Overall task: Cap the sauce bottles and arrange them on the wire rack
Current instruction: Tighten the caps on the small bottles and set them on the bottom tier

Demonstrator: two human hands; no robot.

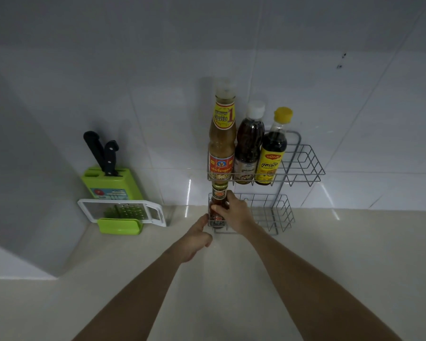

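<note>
My right grip (pixel 234 212) holds small dark green-capped sauce bottle (pixel 219 196) in lower tier of grey wire rack (pixel 293 157), L end. Upper tier: tall tan bottle (pixel 221 143), white-capped bottle (pixel 249 143), yellow-capped bottle (pixel 272 153). Left grip (pixel 197 238) at rack corner; can't tell its state.

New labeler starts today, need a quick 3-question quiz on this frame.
1. True or false: three bottles stand in the upper tier of the wire rack.
2. Which hand holds the small bottle in the lower tier? A) left B) right
3. Fill in: the rightmost upper bottle has a ____ cap.
Key: 1 true; 2 B, the right hand; 3 yellow.
</note>
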